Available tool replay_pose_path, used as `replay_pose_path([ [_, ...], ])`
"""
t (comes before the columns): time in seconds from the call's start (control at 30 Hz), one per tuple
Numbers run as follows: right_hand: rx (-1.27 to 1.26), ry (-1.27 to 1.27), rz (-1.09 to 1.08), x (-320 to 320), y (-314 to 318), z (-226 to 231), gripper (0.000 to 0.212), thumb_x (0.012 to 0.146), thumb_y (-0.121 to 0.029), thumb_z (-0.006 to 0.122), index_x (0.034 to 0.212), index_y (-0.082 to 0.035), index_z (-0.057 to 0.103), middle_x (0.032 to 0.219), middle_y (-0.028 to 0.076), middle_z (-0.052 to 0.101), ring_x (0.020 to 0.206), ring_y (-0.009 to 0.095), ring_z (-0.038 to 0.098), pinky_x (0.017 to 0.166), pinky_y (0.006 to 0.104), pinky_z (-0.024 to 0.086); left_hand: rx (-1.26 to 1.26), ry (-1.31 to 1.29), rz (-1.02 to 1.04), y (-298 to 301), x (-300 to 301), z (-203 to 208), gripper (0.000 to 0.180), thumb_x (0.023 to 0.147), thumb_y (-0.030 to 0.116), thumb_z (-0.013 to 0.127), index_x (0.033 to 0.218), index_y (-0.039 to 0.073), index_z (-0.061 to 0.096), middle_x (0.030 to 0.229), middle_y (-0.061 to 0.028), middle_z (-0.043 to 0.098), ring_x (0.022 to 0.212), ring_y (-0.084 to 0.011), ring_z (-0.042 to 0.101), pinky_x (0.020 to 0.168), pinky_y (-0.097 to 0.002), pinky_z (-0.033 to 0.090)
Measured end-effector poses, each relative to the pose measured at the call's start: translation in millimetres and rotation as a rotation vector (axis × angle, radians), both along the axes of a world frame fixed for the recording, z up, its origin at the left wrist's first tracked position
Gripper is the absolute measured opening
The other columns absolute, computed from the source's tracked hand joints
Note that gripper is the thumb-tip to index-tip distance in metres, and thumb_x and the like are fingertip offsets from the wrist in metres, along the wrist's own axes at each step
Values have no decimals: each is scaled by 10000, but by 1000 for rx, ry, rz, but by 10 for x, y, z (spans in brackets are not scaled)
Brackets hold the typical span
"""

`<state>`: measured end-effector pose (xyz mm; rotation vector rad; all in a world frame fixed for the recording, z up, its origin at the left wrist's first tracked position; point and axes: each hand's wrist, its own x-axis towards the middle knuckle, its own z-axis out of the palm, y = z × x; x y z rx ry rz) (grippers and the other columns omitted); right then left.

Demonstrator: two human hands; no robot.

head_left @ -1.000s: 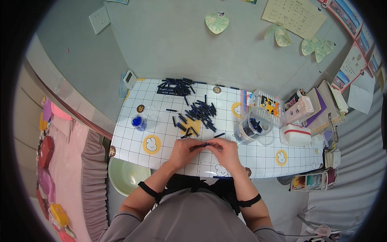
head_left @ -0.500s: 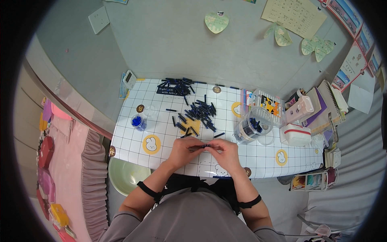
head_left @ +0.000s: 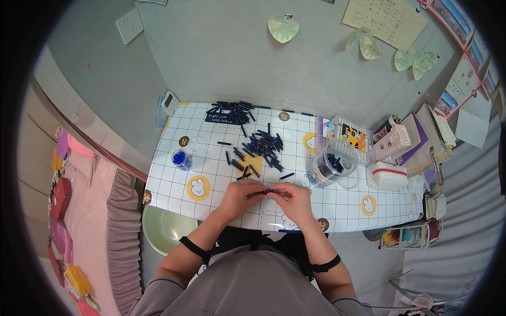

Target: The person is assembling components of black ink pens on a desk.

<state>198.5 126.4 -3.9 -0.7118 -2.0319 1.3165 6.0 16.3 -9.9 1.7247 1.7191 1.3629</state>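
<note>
Above the near part of the table, my left hand [head_left: 244,198] and my right hand [head_left: 294,202] meet fingertip to fingertip. Both pinch a small dark ink cartridge [head_left: 268,191], mostly covered by the fingers. Just beyond them lies a loose pile of dark blue ink cartridges [head_left: 265,149], with a few strays around it. A second heap of cartridges [head_left: 237,111] rests at the table's back edge. To the left stands a small clear jar [head_left: 182,163] of bright blue pieces. On the right, a clear plastic tub [head_left: 320,171] holds more cartridges.
The table [head_left: 337,210] has a white checked cover with rabbit prints. Along its right side are a clear case [head_left: 350,134], a white pouch [head_left: 387,175] and upright books [head_left: 421,142]. A small white timer [head_left: 169,103] leans at the back left. Below sits a green basin [head_left: 166,229].
Almost nothing differs. Both hands keep their place, with only a slight shift of the fingertips on the cartridge.
</note>
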Motion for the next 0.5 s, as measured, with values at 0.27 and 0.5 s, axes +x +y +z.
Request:
replay_pose_path([
  [0.27, -44, -7, -21, 11, 4, -40, 180, 947, -5, 832, 1125, 6, 805, 967, 127, 851, 885, 183, 839, 793, 287, 662, 41, 85, -22, 4, 7, -20, 231, 876, 119, 905, 1089, 51, 850, 1039, -117, 805, 871, -285, 775, 757, -352, 625],
  [0.5, 45, -18, -38, 10, -5, -57, 192, 929, -5, 847, 1118, 7, 809, 996, 136, 846, 898, 205, 842, 796, 298, 668, -23, -8, -34, 15, -16, 12, 194, 906, 103, 881, 1083, 35, 842, 1024, -127, 802, 867, -279, 770, 756, -349, 613],
])
